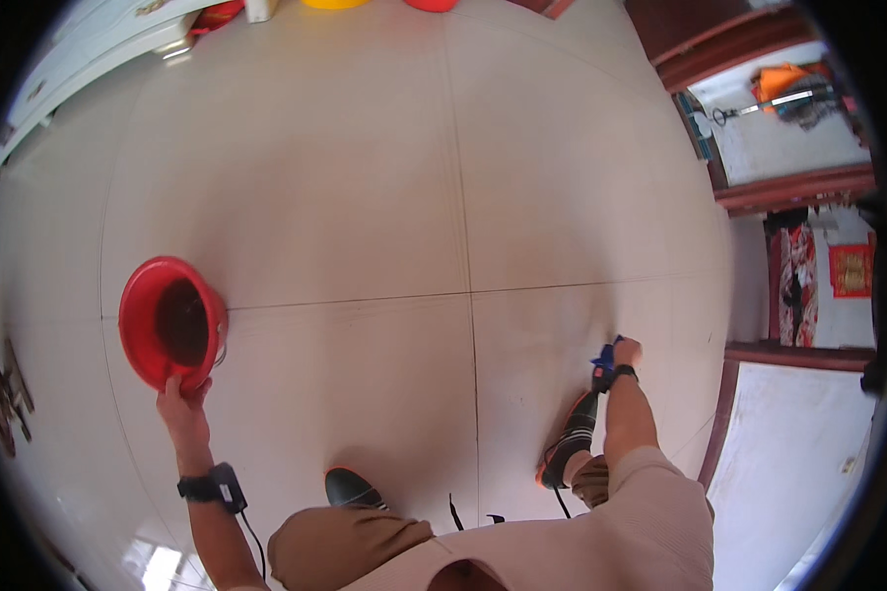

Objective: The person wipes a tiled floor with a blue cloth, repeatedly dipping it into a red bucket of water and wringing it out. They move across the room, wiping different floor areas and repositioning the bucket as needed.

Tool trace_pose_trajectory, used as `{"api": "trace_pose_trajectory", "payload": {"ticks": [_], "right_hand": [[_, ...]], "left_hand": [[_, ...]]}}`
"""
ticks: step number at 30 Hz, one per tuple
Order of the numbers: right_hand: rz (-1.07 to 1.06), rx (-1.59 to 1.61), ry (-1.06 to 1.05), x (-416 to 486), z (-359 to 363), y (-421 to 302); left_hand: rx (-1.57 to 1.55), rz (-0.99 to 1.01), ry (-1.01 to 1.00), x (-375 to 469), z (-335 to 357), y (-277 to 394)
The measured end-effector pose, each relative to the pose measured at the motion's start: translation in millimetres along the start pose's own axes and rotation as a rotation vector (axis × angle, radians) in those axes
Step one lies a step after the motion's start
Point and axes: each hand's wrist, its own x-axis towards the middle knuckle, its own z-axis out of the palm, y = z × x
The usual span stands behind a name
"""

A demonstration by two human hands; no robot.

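Observation:
My left hand [182, 410] grips the near rim of a red plastic bucket [142, 332], thumb and fingers on either side of the edge. The bucket's mouth faces up towards me. Inside it is a dark area, which looks like murky water; its depth is hard to judge. A thin handle hangs at the bucket's right side. Off to the right, my right hand [627, 352] is closed around a bunched dark blue cloth [604, 360], close to the toe of my right shoe [578, 436]. Most of its fingers are hidden.
Pale floor tiles [340, 199] spread around me. A white cabinet [111, 59] stands far left, with yellow [334, 3] and red [430, 4] objects at the top edge. Dark sticklike pieces [6, 395] lie at left. Red-brown door frames [798, 188] line the right.

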Motion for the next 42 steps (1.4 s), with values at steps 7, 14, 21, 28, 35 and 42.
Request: {"api": "trace_pose_trajectory", "payload": {"ticks": [7,14,21,28,35,42], "right_hand": [[-0.489,0.183,0.206,102.8,-290.6,-13.1],[-0.905,-0.279,0.284,20.5,-652.0,-49.4],[-0.802,-0.437,0.552,-53.7,-763.3,-48.7],[-0.994,-0.320,0.412,-51.2,-577.2,-142.0],[-1.612,-0.051,0.326,-119.5,-325.2,-352.0],[-1.724,0.491,0.317,-273.7,-226.9,-552.6]], "left_hand": [[0.063,0.001,0.028,-8.5,13.0,-3.9],[0.063,0.102,0.046,-12.3,16.6,-9.9],[0.029,0.173,0.081,-3.9,14.2,-18.3],[0.064,0.194,0.054,-7.8,11.9,-12.3],[0.141,0.063,-0.057,-13.1,-3.5,6.6],[0.199,0.171,0.144,-76.7,-61.3,34.1]]}}
